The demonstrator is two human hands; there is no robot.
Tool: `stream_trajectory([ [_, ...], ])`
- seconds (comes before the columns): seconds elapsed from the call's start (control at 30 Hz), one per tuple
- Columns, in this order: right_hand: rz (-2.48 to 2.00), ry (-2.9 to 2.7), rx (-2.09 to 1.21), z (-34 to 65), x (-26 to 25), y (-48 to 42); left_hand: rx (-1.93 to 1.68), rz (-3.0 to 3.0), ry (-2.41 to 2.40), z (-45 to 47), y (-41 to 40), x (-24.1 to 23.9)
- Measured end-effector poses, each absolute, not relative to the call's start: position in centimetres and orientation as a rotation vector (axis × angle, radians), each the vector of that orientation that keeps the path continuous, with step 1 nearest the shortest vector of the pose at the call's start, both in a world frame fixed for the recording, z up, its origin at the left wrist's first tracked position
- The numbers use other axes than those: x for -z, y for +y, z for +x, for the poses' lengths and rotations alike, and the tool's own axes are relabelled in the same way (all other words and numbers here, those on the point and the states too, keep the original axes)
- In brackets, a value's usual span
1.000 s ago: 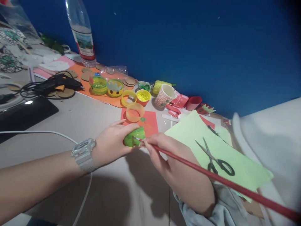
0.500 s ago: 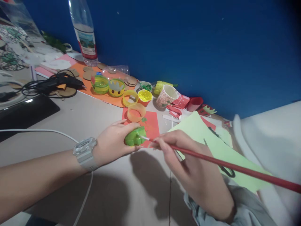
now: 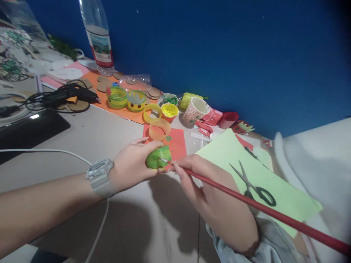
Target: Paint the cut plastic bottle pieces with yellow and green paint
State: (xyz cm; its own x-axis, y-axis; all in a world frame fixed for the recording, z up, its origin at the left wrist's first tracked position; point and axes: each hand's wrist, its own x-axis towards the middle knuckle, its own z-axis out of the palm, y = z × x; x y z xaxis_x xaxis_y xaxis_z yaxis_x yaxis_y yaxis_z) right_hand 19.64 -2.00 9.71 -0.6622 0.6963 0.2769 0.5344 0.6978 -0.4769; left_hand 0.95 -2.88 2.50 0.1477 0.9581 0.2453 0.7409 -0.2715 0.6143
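My left hand (image 3: 131, 165), with a pale watch at the wrist, is closed around a small green painted piece (image 3: 157, 157) held just above the table. My right hand (image 3: 203, 184) pinches a long red-handled paintbrush (image 3: 263, 210). The brush tip touches the right side of the green piece. The handle runs off to the lower right.
Scissors (image 3: 253, 186) lie on a light green sheet (image 3: 282, 186). Behind the hands are a red card (image 3: 178, 144), coloured plastic rings (image 3: 159, 128), a yellow paint pot (image 3: 169, 110), a paper cup (image 3: 194, 110), a water bottle (image 3: 99, 38), a black glue gun (image 3: 70, 95). A white cable (image 3: 49, 151) crosses the table.
My right hand pulled the brush a little away to the right, covering the scissors, then came back so the tip touches the green piece again. My left hand stayed almost still.
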Motion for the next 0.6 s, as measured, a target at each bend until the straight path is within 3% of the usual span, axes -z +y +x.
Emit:
stream_trajectory([
  [0.47,-0.858,-2.527,-0.46,19.4,-8.84,-2.68,-0.877,2.163,1.626,0.74,-2.9,-1.8],
  [0.6,-1.033,-2.387,-0.308,19.85,-9.55,-2.47,-0.848,2.112,1.682,0.75,-3.0,-2.18],
])
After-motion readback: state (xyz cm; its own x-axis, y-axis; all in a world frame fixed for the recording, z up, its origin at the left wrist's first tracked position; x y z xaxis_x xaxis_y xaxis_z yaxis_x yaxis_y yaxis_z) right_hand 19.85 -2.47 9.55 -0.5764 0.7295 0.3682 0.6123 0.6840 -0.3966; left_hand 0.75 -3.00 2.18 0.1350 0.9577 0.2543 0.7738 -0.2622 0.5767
